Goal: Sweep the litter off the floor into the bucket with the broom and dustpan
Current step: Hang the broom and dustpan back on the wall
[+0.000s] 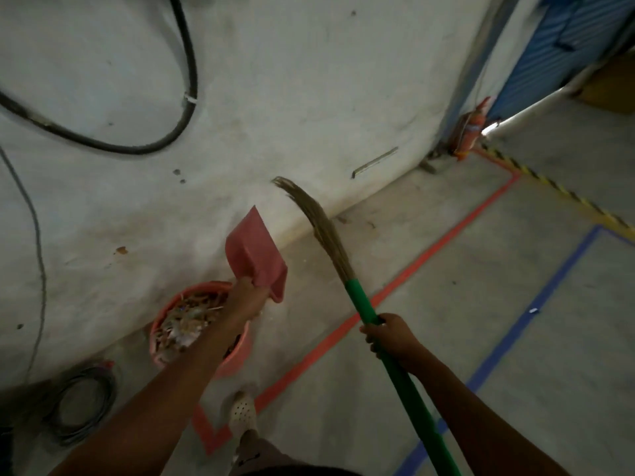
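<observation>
My left hand [245,298] grips the handle of a pink dustpan [256,252], which is raised with its mouth pointing up toward the wall. Just below and left of it stands a pink bucket [237,355] against the wall, filled with litter [185,321]. My right hand [390,336] holds the green handle of a broom [357,297]. The broom's brown bristles [309,207] are lifted off the floor and curve up toward the wall.
A thick black hose [185,97] loops across the white wall. Coiled cable [82,403] lies on the floor at lower left. Red [429,255], blue [536,304] and yellow-black tape lines mark the concrete floor. A red fire extinguisher [469,132] stands in the far corner. My foot [244,413] is near the bucket.
</observation>
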The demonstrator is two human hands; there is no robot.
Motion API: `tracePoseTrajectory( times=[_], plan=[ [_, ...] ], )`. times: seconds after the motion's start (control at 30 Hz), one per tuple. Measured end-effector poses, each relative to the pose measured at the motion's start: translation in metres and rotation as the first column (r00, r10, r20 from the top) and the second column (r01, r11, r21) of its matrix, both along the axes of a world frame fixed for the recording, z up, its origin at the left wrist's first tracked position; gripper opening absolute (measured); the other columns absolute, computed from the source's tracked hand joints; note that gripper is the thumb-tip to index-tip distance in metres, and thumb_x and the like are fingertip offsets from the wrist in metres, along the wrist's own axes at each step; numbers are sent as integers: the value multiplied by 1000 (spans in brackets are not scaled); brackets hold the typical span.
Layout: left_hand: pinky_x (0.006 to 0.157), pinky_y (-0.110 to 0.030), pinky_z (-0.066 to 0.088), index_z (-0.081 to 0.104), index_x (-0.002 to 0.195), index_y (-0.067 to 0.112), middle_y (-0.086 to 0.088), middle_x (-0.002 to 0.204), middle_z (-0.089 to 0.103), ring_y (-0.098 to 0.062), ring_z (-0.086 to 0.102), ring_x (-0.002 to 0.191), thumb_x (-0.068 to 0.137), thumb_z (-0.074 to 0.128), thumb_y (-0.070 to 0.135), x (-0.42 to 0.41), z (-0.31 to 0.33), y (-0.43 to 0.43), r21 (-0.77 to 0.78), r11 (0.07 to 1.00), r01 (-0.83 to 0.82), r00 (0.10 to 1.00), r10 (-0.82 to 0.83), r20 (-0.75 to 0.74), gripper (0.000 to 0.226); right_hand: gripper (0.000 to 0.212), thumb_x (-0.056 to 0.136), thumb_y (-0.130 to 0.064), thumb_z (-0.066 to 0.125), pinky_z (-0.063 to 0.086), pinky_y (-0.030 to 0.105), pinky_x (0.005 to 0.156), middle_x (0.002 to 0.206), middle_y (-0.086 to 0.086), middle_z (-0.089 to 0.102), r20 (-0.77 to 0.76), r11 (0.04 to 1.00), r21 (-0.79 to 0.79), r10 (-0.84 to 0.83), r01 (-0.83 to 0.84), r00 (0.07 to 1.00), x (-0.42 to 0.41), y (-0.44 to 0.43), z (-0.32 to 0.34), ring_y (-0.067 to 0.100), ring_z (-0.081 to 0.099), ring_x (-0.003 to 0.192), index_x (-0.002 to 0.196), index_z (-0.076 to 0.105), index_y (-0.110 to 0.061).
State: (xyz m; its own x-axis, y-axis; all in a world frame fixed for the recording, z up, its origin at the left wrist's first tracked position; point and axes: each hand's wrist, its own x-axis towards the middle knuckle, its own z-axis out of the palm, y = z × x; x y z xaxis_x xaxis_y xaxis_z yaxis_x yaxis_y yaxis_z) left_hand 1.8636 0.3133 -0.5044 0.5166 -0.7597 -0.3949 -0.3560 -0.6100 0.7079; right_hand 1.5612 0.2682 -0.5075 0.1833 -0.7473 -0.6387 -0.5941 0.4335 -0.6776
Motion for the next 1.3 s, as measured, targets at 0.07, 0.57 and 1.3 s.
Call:
tracePoseTrajectory(
  times=[0.07,0.57,1.3],
  plan=[
    [52,-28,46,66,86,6,-9,64,66,-23,61,52,94,51,56,-46,14,-29,-2,996,90,996,-90,-20,53,26,90,-2,68,48,32,53,78,13,60,58,999,-9,-49,50,997,-43,-10,16,20,58,60,113,58,5],
    [55,-32,46,55,61,15,-5,67,64,-24,65,67,63,92,44,-288,104,-284,-23,849,528,830,-511,224,47,22,97,9,50,62,50,76,112,26,51,406,809,-1,-537,587,740,-284,-195,51,44,61,82,102,69,-1],
    [58,-24,39,59,78,21,6,78,60,-16,59,77,83,72,8,-552,192,-792,-272,657,703,705,-594,387,19,20,100,-4,56,59,41,61,91,13,59,325,693,-395,-509,603,797,-511,-671,157,27,68,58,117,51,-10]
  ],
)
